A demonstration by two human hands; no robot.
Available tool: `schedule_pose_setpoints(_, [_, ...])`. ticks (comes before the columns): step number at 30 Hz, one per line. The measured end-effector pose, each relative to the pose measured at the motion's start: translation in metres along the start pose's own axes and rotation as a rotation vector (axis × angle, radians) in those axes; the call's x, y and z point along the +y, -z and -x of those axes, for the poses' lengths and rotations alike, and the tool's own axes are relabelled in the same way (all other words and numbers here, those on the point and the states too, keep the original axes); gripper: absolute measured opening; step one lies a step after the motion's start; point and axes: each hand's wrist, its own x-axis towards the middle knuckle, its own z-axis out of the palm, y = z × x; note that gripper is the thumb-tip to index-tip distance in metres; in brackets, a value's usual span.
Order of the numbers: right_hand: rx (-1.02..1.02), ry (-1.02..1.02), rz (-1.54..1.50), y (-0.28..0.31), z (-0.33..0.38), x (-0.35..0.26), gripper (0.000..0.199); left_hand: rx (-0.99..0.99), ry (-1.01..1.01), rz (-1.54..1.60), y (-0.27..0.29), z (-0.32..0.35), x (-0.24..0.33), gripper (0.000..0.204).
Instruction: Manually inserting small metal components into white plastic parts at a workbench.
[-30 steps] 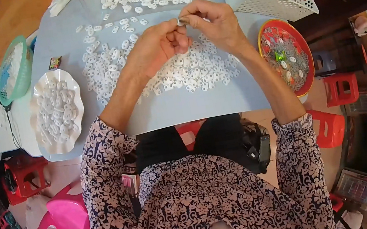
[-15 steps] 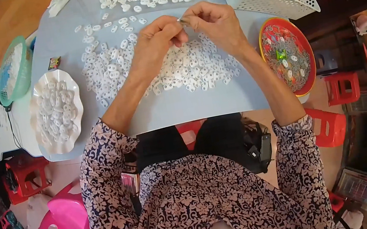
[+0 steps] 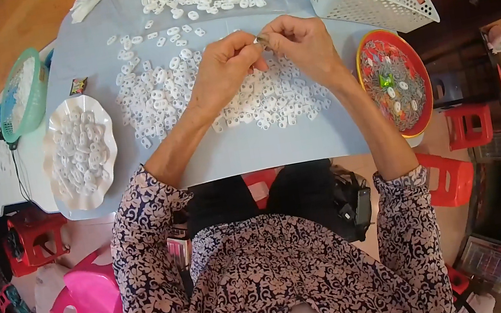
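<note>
Both hands, left hand (image 3: 228, 70) and right hand (image 3: 302, 48), meet above the surface (image 3: 275, 145), fingers pinching one small part (image 3: 262, 40) between them, raised over the scattered white pieces (image 3: 267, 97) for close handling.

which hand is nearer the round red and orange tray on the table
Right. The right hand is over the heap of small white plastic pieces, a short way left of the round red and orange tray. The left hand sits farther left, fingertips meeting the right's.
</note>
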Motion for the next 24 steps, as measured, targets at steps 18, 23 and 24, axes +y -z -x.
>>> schedule_pose_setpoints(18, [-0.038, -0.031, -0.072, 0.0012, 0.0055, -0.0006, 0.012, -0.007, -0.003, -0.167, 0.0011, 0.0025, -0.0002, 0.021])
schedule_pose_setpoints(23, [0.002, 0.028, -0.042, 0.0020, 0.0066, -0.0029, 0.010, -0.047, 0.089, 0.194, 0.0012, 0.0010, 0.0065, 0.029])
schedule_pose_setpoints(24, [0.001, 0.071, -0.048, 0.0010, 0.0064, -0.0029, 0.009, -0.066, 0.179, 0.296, 0.0027, -0.0001, 0.0066, 0.030])
